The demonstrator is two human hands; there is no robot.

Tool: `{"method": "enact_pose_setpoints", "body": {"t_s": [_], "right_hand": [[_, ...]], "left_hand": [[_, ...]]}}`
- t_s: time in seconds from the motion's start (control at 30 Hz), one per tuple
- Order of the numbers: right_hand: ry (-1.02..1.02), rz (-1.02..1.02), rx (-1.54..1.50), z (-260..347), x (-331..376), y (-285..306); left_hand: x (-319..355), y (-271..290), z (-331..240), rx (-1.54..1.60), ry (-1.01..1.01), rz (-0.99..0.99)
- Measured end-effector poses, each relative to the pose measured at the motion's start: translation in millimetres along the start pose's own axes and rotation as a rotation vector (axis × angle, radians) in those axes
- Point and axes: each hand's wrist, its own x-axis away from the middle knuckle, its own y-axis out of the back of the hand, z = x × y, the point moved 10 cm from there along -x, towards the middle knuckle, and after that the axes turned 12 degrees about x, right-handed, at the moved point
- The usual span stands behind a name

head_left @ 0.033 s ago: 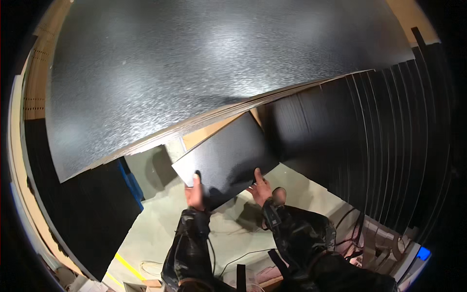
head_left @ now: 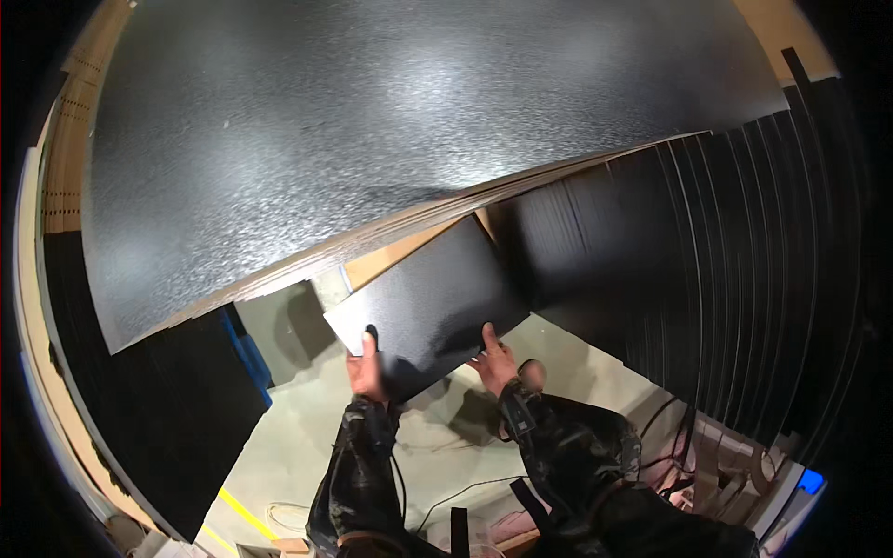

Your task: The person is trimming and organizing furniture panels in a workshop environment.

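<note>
A black rectangular panel is held tilted between my two hands, just below the edge of a stack of large dark sheets. My left hand grips its near left edge, thumb on the top face and fingers underneath. On the near right edge, my right hand closes the same way, thumb uppermost. The fingers beneath the panel are mostly hidden. The panel's far right corner lies close to a row of black panels; whether they touch I cannot tell.
Many black panels stand in a row at the right. Another black stack is at the left, with blue strips along its edge. Below, the pale floor carries a yellow line and loose cables.
</note>
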Motion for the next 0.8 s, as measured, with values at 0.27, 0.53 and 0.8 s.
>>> {"method": "enact_pose_setpoints", "body": {"t_s": [0.27, 0.53, 0.8], "right_hand": [[-0.128, 0.046, -0.092, -18.0, -15.1, -0.5], [-0.280, 0.286, -0.247, -53.6, 95.4, -42.2], [0.050, 0.552, 0.485, 67.4, 447.5, -115.6]], "left_hand": [[32.5, -7.6, -53.8, -0.038, -0.066, -0.058], [157.8, 26.7, -177.9, -0.340, -0.142, -0.277], [347.6, 246.4, -353.8, -0.621, -0.342, -0.096]]}}
